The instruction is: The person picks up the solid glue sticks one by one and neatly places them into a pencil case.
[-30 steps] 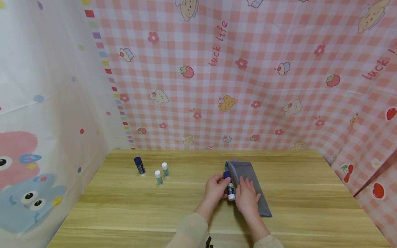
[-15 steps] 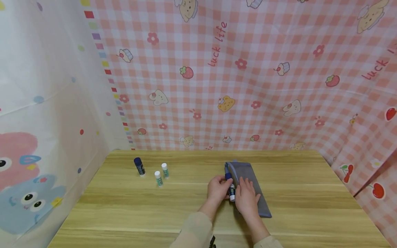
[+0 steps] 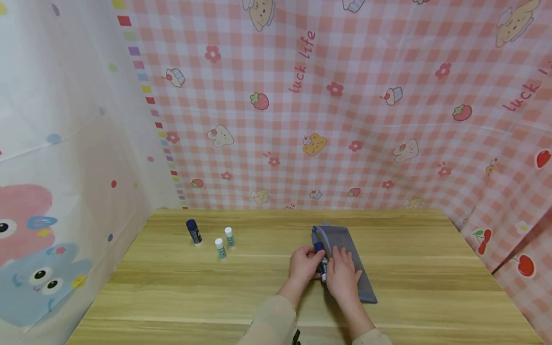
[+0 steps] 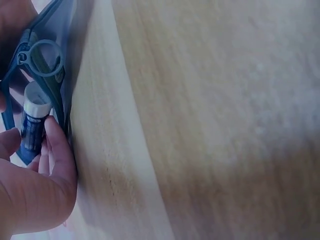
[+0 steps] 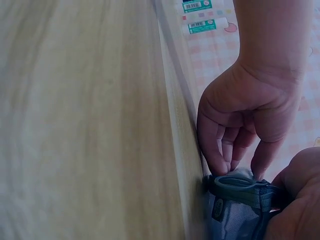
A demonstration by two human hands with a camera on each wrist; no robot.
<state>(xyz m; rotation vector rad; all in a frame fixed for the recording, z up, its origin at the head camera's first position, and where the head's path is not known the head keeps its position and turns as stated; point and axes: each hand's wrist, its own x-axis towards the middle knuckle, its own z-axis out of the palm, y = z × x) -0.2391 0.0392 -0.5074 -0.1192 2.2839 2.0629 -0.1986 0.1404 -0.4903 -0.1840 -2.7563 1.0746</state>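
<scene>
My left hand (image 3: 305,265) grips a glue stick (image 3: 324,273) with a dark blue cap and white base, between thumb and fingers. The glue stick lies at the mouth of a grey mesh zip pouch (image 3: 367,288), its blue-capped end toward the back. In the left wrist view, the white end of the glue stick (image 4: 37,97) sits within the parted edges of the pouch, below a pull ring (image 4: 45,42). My right hand (image 3: 342,275) rests on the pouch's upper side with its fingers spread, its thumb tucked at the opening and pinching that edge.
On the left of the wooden table (image 3: 181,297) stand another dark blue glue stick (image 3: 194,233) and two small white-and-green glue sticks, one nearer (image 3: 221,249) and one farther (image 3: 230,237). A pink checked curtain (image 3: 276,129) hangs behind the table.
My left hand has moved slightly right and toward me with the glue stick, bringing it closer against the pouch's mouth. The right hand has stayed on the pouch.
</scene>
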